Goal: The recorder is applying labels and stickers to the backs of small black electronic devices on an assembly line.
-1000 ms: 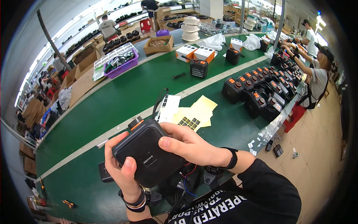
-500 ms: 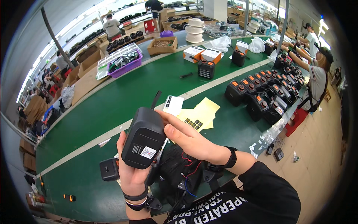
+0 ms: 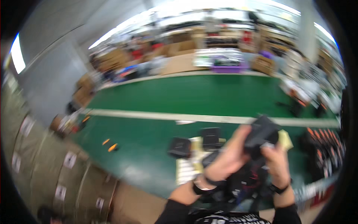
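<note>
Between my two hands is a boxy black device [image 3: 262, 128] with rounded edges, lifted above the green table and smeared by motion. My left hand [image 3: 236, 151] closes on its left side. My right hand [image 3: 276, 158] grips its lower right side, fingers bent round it. Below the hands lies a dark bundle [image 3: 244, 179] with a few red and blue wires, partly hidden by my forearms. To the left are two similar black units, one squarish [image 3: 179, 147] and one farther back [image 3: 211, 137]. Beside them lies a pale sheet of labels [image 3: 185, 170].
Rows of black devices with orange parts [image 3: 326, 151] stand at the right. A yellow sheet [image 3: 285, 140] lies behind my right hand. Small orange-and-black tools [image 3: 112, 147] rest at left. A purple basket [image 3: 229, 68] and a cardboard box [image 3: 263, 64] stand across the table. Large wrapped bundles [image 3: 56, 164] fill the lower left.
My view has swung left, bringing the wall and wrapped bundles into sight. The black device stays in my hands but is turned; my right hand has moved from its upper side to its lower right.
</note>
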